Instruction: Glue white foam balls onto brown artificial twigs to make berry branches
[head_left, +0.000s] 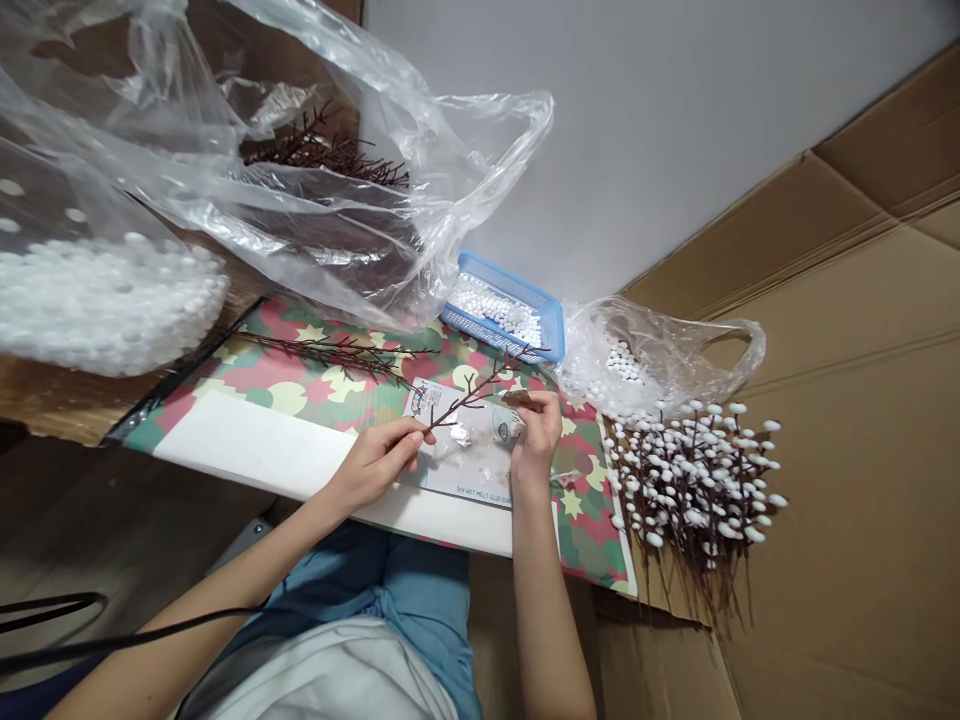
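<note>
My left hand (382, 458) is closed in a pinch round the lower end of a dark brown artificial twig (469, 395). Its bare forked tips reach up and to the right, toward the blue basket. Just right of the twig, my right hand (537, 436) is closed, with a small brownish piece (517, 397) at its fingertips; what that piece is I cannot make out. Beneath both hands lies a grey cardboard sheet (442, 475) printed with glue gun lettering. It carries a white blob (460, 434) and brown smears.
Bare twigs (330, 350) lie at left on the camouflage-patterned cover (285, 390). White beads fill a blue basket (551, 325) and clear bags (105, 300). At right stand white-tipped twigs (697, 480) by a cardboard wall (862, 420). A black cable (150, 628) crosses my left arm.
</note>
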